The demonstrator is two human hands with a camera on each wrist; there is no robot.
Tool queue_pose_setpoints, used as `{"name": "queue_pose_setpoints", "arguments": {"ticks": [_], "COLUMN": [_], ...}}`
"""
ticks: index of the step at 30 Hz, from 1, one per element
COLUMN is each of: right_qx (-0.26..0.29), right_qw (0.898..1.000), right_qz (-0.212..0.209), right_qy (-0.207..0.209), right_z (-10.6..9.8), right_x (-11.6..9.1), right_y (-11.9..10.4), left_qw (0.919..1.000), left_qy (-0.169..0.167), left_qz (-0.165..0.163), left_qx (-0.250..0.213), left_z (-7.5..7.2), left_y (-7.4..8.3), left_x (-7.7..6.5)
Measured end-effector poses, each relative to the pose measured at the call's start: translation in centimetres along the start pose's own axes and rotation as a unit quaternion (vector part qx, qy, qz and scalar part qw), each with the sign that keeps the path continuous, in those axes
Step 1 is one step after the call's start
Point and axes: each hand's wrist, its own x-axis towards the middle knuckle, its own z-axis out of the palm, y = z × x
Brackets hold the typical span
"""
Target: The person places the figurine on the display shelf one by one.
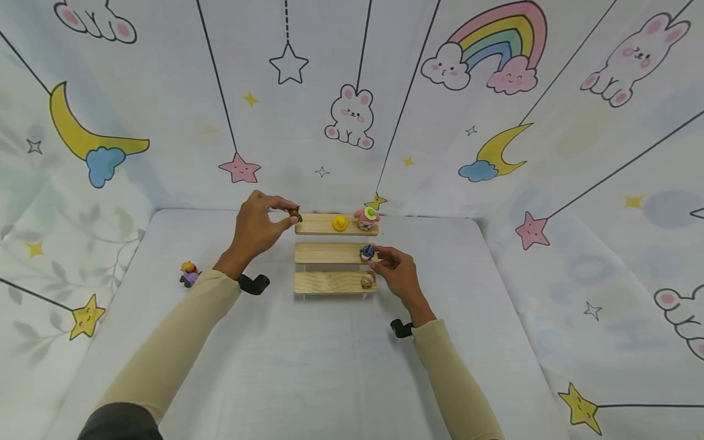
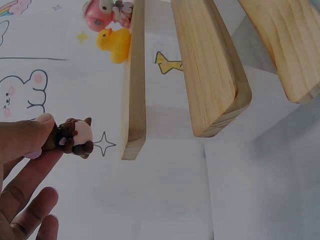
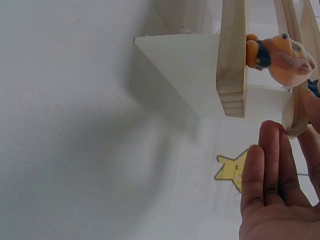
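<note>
My left hand (image 1: 257, 225) pinches a small brown figurine (image 2: 77, 137) between thumb and index finger, at the left end of the rear wooden tier (image 1: 316, 225). In the left wrist view the figurine has a pale round patch and is held apart from the wood. My right hand (image 1: 400, 276) is at the right end of the middle tier (image 1: 324, 253), thumb and index finger pinching a dark blue figurine (image 1: 366, 252) that stands there. A yellow duck (image 1: 340, 223) and a pink figurine (image 1: 365, 218) stand on the rear tier.
On the front tier (image 1: 324, 282), a tan figurine (image 3: 285, 57) with a blue outfit stands at the right end. An orange and purple figurine (image 1: 189, 274) is on the white tabletop (image 1: 275, 366), left of my left forearm. A patterned cloth backdrop (image 1: 308, 134) rises behind the stand.
</note>
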Motion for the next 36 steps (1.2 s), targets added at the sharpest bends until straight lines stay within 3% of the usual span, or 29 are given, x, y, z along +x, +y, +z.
{"name": "queue_pose_setpoints", "arguments": {"ticks": [19,36], "right_qx": [-0.005,-0.004], "right_qw": [1.000,1.000], "right_qz": [0.015,0.022], "right_qy": [0.002,-0.003], "right_z": [0.1,0.0], "right_x": [0.1,0.0], "right_y": [0.2,-0.5], "left_qw": [0.9997,0.9994], "left_qy": [-0.018,-0.029], "left_qz": [0.009,0.017], "left_qx": [-0.016,-0.011], "left_z": [3.0,3.6], "left_y": [0.2,-0.1], "left_x": [0.9,1.1]}}
